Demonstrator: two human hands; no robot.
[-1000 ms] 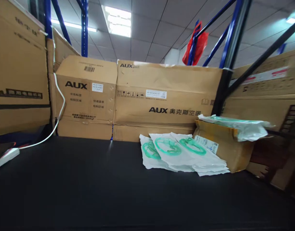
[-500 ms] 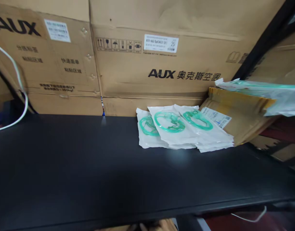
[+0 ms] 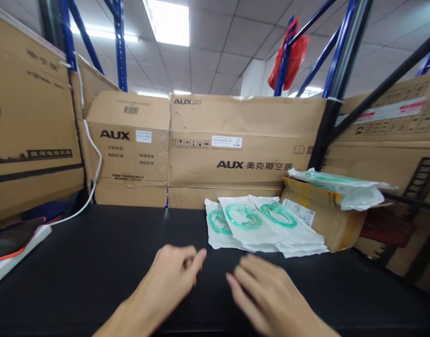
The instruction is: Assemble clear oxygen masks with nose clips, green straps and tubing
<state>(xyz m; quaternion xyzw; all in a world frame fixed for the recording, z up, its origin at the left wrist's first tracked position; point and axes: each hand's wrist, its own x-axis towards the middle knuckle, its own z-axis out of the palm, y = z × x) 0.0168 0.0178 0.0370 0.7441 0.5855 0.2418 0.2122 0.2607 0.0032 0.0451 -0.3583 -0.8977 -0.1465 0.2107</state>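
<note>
Both my hands hover over a black table, close together near its front middle. My left hand has its fingers loosely curled with nothing visible in them. My right hand is blurred, its fingers stretched forward and holding nothing. Just beyond the fingertips lies a fanned stack of white sealed pouches with green tubing inside. An open cardboard box stands to the right of the stack, with another such pouch lying across its top.
Large AUX cardboard cartons wall the back of the table, with more cartons at the left and right. A white power strip and its cable lie at the left edge. Blue rack posts and a red bag rise behind.
The view dipped down to the table and rose again. Both my hands have come into view over the table; the pouches and boxes have not moved.
</note>
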